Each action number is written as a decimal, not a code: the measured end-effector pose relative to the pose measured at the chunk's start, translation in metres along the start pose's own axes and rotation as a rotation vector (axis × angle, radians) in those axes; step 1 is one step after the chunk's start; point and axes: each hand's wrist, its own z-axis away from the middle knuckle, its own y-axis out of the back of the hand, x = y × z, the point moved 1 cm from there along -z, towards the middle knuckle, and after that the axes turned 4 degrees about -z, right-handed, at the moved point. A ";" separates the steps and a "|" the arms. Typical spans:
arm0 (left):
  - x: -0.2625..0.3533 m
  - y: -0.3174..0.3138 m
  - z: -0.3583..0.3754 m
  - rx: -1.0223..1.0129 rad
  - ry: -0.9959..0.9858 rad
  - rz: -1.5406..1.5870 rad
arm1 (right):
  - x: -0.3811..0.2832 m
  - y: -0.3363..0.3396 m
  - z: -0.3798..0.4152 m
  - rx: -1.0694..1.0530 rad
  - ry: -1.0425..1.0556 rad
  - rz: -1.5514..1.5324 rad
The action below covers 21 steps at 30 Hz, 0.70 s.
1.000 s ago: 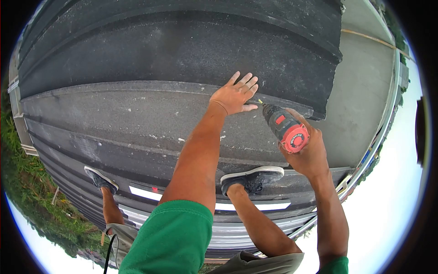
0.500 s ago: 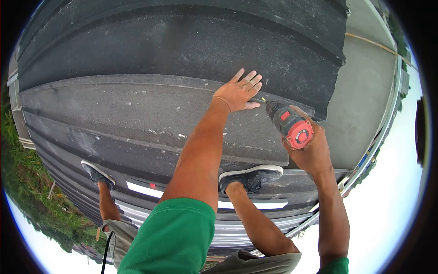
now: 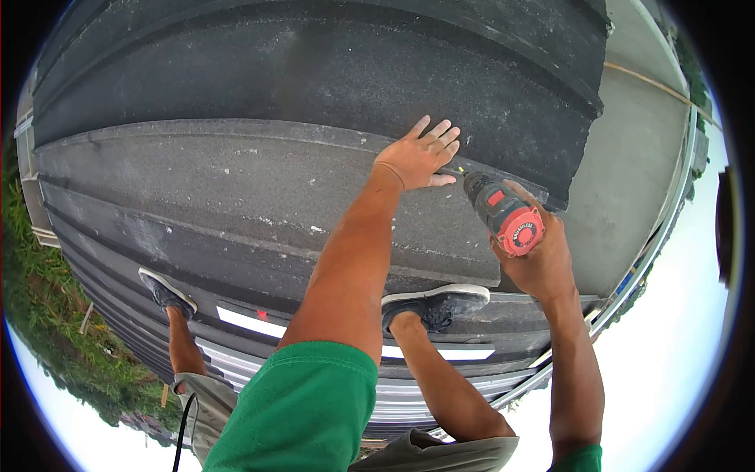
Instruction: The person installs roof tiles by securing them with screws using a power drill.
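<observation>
My left hand (image 3: 419, 156) lies flat with fingers spread on the raised seam of a dark ribbed roofing sheet (image 3: 330, 75). A red and black cordless drill (image 3: 503, 211) is gripped in my right hand (image 3: 541, 263), its round red back end towards me. From the drill's chuck, a small yellowish tip (image 3: 462, 169) points at the seam, just right of my left thumb. Whether that tip is a bit or a screw I cannot make out. Below the seam is a greyer, dusty strip of sheet (image 3: 259, 185).
My dark shoes (image 3: 436, 305) stand on the lower ribs. A white strip (image 3: 452, 352) lies beside them, with a small red object (image 3: 262, 315) on its left part. At right, the sheet's jagged edge borders a grey concrete surface (image 3: 621, 149). Greenery (image 3: 55, 291) shows beyond the left edge.
The whole view has shifted slightly. My left hand stays pressed on the seam, and the drill keeps nearly the same place beside it.
</observation>
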 end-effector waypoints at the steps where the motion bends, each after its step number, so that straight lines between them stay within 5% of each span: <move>1: 0.000 0.000 0.001 -0.002 0.003 0.001 | -0.001 0.000 0.000 -0.004 0.000 0.000; 21: 0.000 -0.002 0.000 -0.023 -0.004 -0.019 | 0.004 0.002 0.000 0.003 -0.082 -0.021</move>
